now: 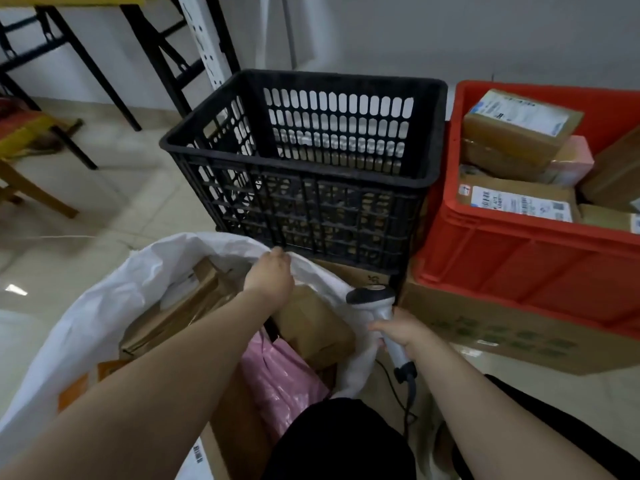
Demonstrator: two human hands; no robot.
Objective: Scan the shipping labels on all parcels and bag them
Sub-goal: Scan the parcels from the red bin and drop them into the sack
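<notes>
The large white woven plastic sack (pixel 114 292) already holds several brown cardboard parcels (pixel 313 323), its rim pinched by the left hand (pixel 272 271), the right hand (pixel 398 332) closed around the grey handheld scanner (pixel 375 301), while labelled parcels (pixel 519 123) remain in the red plastic crate (pixel 519 265), so the task seems partly done

Both forearms are showing bare to the frame's edge — no sleeves, watch or rings visible on the left hand (pixel 268 275) or the right hand (pixel 401 329). Black clothing (pixel 341 441) is covering the lap — plain, unmarked.
</notes>
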